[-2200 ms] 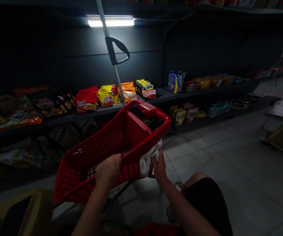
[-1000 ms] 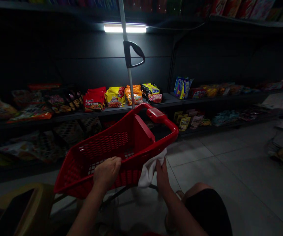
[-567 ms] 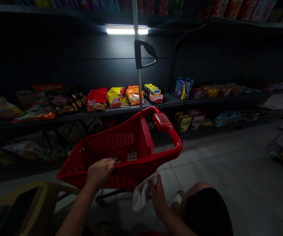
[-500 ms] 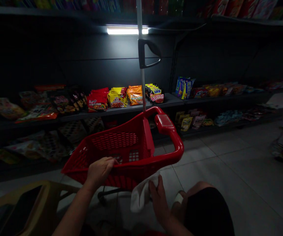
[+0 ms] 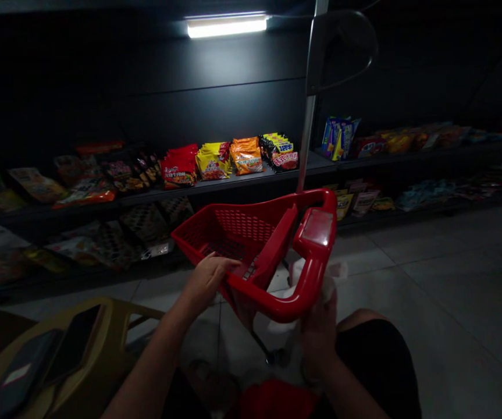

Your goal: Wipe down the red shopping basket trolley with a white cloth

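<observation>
Low between the knees, on the tiled floor before the snack shelf (image 5: 233,180): red basket (image 5: 251,233), tilted. Long axis roughly left to right, thick handle end nearest, to the right; pull pole (image 5: 306,139) rising behind. Left hand (image 5: 209,280) clamped on near rim. Right hand (image 5: 318,331) closed on white cloth (image 5: 292,288), under the handle loop. Half a second ago the handle end pointed away; it has swung toward the person.

A red perforated plastic trolley basket (image 5: 251,228) is seen at centre, tilted, with its thick loop handle facing 6 o'clock. A crumpled white cloth (image 5: 295,274) is pressed against the handle's far side, at the basket's 4 o'clock.
</observation>
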The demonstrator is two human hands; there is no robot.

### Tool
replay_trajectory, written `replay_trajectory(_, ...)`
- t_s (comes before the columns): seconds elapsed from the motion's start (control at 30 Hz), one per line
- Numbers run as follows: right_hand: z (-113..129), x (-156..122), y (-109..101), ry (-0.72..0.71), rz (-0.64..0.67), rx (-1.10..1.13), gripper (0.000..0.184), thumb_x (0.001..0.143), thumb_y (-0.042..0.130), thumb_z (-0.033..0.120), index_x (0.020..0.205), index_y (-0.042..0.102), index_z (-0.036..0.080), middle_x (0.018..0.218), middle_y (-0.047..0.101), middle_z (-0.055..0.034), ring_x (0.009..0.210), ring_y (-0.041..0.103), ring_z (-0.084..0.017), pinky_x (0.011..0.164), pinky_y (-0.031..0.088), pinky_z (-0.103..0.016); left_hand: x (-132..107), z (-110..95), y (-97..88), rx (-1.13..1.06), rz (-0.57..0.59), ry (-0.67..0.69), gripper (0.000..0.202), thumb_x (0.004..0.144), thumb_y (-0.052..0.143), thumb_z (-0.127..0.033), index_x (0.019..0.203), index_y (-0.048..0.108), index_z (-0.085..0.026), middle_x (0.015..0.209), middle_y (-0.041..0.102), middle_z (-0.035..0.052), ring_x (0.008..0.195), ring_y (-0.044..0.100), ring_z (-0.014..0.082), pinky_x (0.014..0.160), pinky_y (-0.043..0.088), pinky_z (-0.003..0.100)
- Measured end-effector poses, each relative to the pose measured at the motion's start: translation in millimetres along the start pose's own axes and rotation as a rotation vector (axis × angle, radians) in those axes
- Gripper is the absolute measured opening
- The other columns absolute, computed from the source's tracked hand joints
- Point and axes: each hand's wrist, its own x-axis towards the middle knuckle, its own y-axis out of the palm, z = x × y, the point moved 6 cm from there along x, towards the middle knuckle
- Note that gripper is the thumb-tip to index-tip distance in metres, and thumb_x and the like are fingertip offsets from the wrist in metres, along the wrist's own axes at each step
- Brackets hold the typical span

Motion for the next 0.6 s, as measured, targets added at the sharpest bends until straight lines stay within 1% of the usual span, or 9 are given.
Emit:
replay_trajectory(0.07, 38.0, 10.5, -11.2, -0.186, 0.012, -0.072, 0.041, 0.087, 0.058, 0.043, 0.123, 0.063, 0.024, 0.12, 0.068, -0.0111, 0.127, 0.055, -0.032, 0.108, 0.042, -0.056, 0.4, -9.9, 6.7, 0.008, -0.06, 0.059, 0.051, 0.1, 0.02, -0.038, 0.085, 0.066, -0.022, 0.094, 0.073, 0.0016, 0.094, 0.064, 0.0166, 0.117, 0.03, 0.044)
replay_trajectory(0.13, 78.3, 13.0, -12.9, -0.369, 0.052, -0.133, 0.036, 0.085, 0.061, 0.043, 0.117, 0.068, 0.028, 0.123, 0.067, -0.0086, 0.133, 0.05, -0.033, 0.113, 0.035, -0.06, 2.2, -8.9, 10.7, -0.014, -0.141, 0.083, 0.049, 0.099, 0.019, -0.035, 0.073, 0.058, -0.022, 0.082, 0.068, 0.0014, 0.085, 0.062, 0.0159, 0.115, 0.033, 0.042)
replay_trajectory(0.23, 130.6, 9.4, 5.3, -0.651, 0.332, -0.264, 0.03, 0.082, 0.066, 0.04, 0.112, 0.071, 0.036, 0.12, 0.07, -0.0013, 0.127, 0.057, -0.03, 0.117, 0.032, -0.058, 5.7, 1.3, 11.1, -0.066, -0.24, 0.065, 0.048, 0.098, 0.016, -0.034, 0.067, 0.052, -0.023, 0.076, 0.063, 0.0019, 0.082, 0.059, 0.0161, 0.113, 0.036, 0.039)
replay_trajectory(0.3, 150.0, 10.9, 14.7, -0.834, 0.559, -0.367, 0.036, 0.082, 0.068, 0.04, 0.118, 0.069, 0.038, 0.119, 0.072, 0.001, 0.119, 0.063, -0.027, 0.117, 0.036, -0.054, 7.2, 6.0, 7.8, -0.099, -0.277, 0.053, 0.05, 0.098, 0.014, -0.034, 0.064, 0.05, -0.023, 0.075, 0.061, 0.0027, 0.084, 0.059, 0.0164, 0.113, 0.037, 0.038)
replay_trajectory(0.33, 154.9, 16.8, 13.6, -0.902, 0.61, -0.402, 0.04, 0.082, 0.068, 0.04, 0.122, 0.068, 0.037, 0.12, 0.071, 0.0011, 0.118, 0.064, -0.026, 0.117, 0.036, -0.053, 7.7, 6.8, 5.9, -0.112, -0.28, 0.054, 0.051, 0.097, 0.014, -0.034, 0.063, 0.05, -0.023, 0.075, 0.062, 0.0031, 0.085, 0.06, 0.0166, 0.113, 0.037, 0.037)
replay_trajectory(0.4, 159.1, 39.5, 0.7, -0.955, 0.537, -0.427, 0.041, 0.082, 0.068, 0.038, 0.122, 0.068, 0.034, 0.12, 0.071, 0.0001, 0.117, 0.064, -0.026, 0.117, 0.034, -0.053, 8.2, 5.9, 2.2, -0.129, -0.271, 0.061, 0.051, 0.097, 0.014, -0.034, 0.062, 0.049, -0.023, 0.077, 0.063, 0.0036, 0.088, 0.061, 0.0168, 0.114, 0.036, 0.036)
replay_trajectory(0.5, 159.7, 67.5, -17.6, -0.863, 0.302, -0.442, 0.035, 0.082, 0.065, 0.029, 0.116, 0.072, 0.03, 0.118, 0.072, -0.003, 0.119, 0.063, -0.028, 0.117, 0.031, -0.057, 7.9, 2.4, -1.7, -0.143, -0.272, 0.07, 0.049, 0.096, 0.016, -0.033, 0.061, 0.05, -0.023, 0.077, 0.064, 0.0036, 0.089, 0.061, 0.0171, 0.113, 0.037, 0.036)
replay_trajectory(0.57, 165.4, 58.0, -8.7, -0.814, 0.309, -0.445, 0.035, 0.082, 0.063, 0.026, 0.116, 0.072, 0.03, 0.118, 0.072, -0.0027, 0.12, 0.062, -0.028, 0.118, 0.03, -0.057, 7.9, 1.4, -2.4, -0.164, -0.284, 0.073, 0.048, 0.096, 0.017, -0.034, 0.061, 0.049, -0.023, 0.073, 0.063, 0.0033, 0.088, 0.062, 0.0174, 0.112, 0.038, 0.036)
replay_trajectory(0.6, 170.9, 43.0, 4.2, -0.824, 0.396, -0.448, 0.037, 0.083, 0.063, 0.027, 0.119, 0.07, 0.031, 0.119, 0.072, -0.0015, 0.12, 0.062, -0.027, 0.119, 0.03, -0.055, 8.0, 2.0, -2.1, -0.174, -0.285, 0.07, 0.049, 0.096, 0.017, -0.035, 0.061, 0.049, -0.024, 0.072, 0.062, 0.0033, 0.087, 0.062, 0.0175, 0.112, 0.038, 0.036)
